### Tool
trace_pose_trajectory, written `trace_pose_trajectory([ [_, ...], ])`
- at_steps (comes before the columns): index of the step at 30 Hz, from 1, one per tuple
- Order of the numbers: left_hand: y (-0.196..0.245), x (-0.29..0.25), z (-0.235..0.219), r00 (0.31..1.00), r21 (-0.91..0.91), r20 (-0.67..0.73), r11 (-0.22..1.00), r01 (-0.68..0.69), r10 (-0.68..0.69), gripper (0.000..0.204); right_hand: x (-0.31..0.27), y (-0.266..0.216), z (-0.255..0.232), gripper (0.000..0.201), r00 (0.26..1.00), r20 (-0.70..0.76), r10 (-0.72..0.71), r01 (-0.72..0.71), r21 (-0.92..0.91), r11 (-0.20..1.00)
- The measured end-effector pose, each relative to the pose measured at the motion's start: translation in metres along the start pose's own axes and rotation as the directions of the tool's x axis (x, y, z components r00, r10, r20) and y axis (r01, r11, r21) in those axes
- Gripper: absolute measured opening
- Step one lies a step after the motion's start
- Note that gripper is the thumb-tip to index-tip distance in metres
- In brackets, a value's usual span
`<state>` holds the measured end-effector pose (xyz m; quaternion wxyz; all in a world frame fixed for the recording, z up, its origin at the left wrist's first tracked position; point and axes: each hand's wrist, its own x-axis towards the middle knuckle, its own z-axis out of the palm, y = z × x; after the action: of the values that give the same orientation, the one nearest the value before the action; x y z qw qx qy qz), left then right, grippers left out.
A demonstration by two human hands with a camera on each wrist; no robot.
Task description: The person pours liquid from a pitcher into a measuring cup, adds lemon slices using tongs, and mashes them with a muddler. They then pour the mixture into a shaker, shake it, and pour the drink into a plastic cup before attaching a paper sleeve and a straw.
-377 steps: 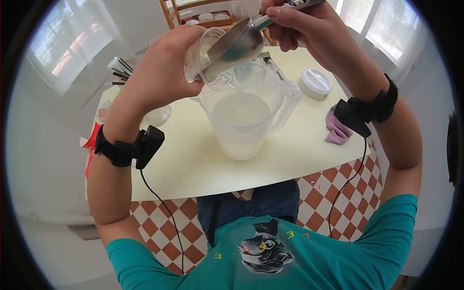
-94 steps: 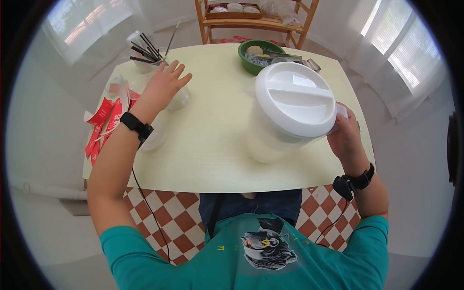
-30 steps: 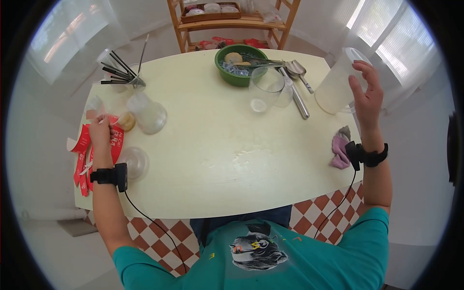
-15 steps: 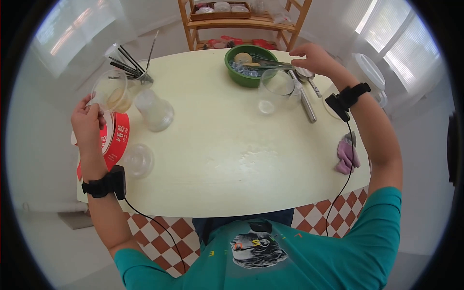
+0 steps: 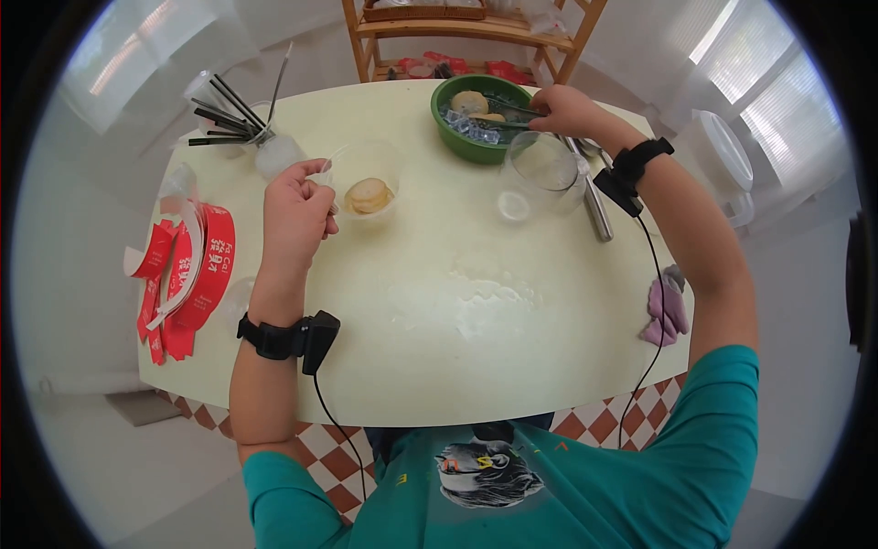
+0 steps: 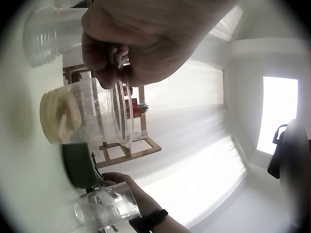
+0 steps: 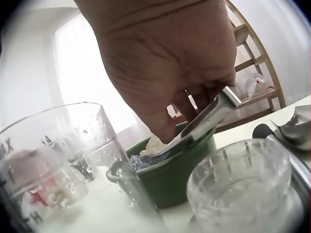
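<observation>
My left hand (image 5: 297,206) pinches the rim of a clear plastic cup (image 6: 102,114) between thumb and fingers. Round pale-tan slices (image 5: 369,195) lie in the bottom of this cup, which is close over the table at left of centre. At the back, my right hand (image 5: 576,114) grips metal tongs (image 7: 206,121), whose far ends reach into a green bowl (image 5: 465,146). Clear ice-like pieces (image 5: 476,128) and pale round pieces (image 5: 471,102) fill the bowl. Just in front of it stands a clear measuring cup (image 7: 63,170) with dark markings, beside a smaller clear cup (image 7: 238,189).
Red paper sleeves (image 5: 215,265) lie at the left edge, near black straws (image 5: 229,119) in a container. A lidded pitcher (image 5: 722,165) stands back right. A steel utensil handle (image 5: 596,209) and a purple cloth (image 5: 668,311) are on the right. Water (image 5: 494,293) wets the middle.
The lidded pitcher went to the back right. My left hand picked up the cup with slices and brought it rightward. My right hand left the pitcher and took hold of the tongs.
</observation>
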<state>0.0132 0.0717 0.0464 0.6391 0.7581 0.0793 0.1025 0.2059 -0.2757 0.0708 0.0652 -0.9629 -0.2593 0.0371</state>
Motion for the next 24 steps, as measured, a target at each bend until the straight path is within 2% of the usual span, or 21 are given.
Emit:
trace_pose_trajectory([
  [2, -0.009, 0.000, 0.012, 1.000, -0.003, 0.008, 1.000, 0.028, -0.028, 0.037, 0.004, 0.000, 0.001, 0.038, 0.999, 0.000, 0.034, -0.034, -0.064, 0.997],
  [5, -0.017, -0.001, 0.032, 0.994, -0.001, 0.076, 0.997, 0.083, -0.083, 0.036, 0.012, 0.008, 0.005, 0.037, 1.000, 0.018, -0.020, 0.022, -0.060, 0.998],
  [9, -0.021, 0.000, 0.050, 0.987, -0.061, 0.120, 0.992, 0.113, -0.105, 0.036, 0.008, 0.000, 0.001, 0.036, 0.997, 0.072, -0.009, 0.016, -0.087, 0.996],
  [12, -0.018, 0.004, 0.057, 0.985, -0.029, 0.143, 0.995, 0.099, -0.094, 0.035, 0.007, 0.005, 0.002, 0.033, 0.999, 0.051, 0.003, 0.002, -0.098, 0.995],
  [14, -0.021, 0.005, 0.062, 0.983, -0.064, 0.161, 0.993, 0.095, -0.083, 0.035, 0.002, 0.016, 0.001, 0.031, 0.991, -0.081, -0.103, 0.095, -0.099, 0.991],
  [18, -0.020, 0.006, 0.066, 0.980, -0.060, 0.173, 0.992, 0.108, -0.097, 0.034, -0.015, 0.027, -0.019, 0.029, 0.990, -0.108, -0.090, 0.079, -0.103, 0.992],
  [20, -0.020, 0.006, 0.065, 0.978, -0.057, 0.187, 0.993, 0.103, -0.091, 0.034, -0.021, 0.031, -0.022, 0.028, 0.972, -0.174, -0.158, 0.139, -0.120, 0.983],
  [24, -0.024, 0.007, 0.067, 0.978, -0.050, 0.197, 0.996, 0.079, -0.068, 0.033, -0.026, 0.029, -0.021, 0.026, 0.971, -0.167, -0.173, 0.146, -0.165, 0.976],
])
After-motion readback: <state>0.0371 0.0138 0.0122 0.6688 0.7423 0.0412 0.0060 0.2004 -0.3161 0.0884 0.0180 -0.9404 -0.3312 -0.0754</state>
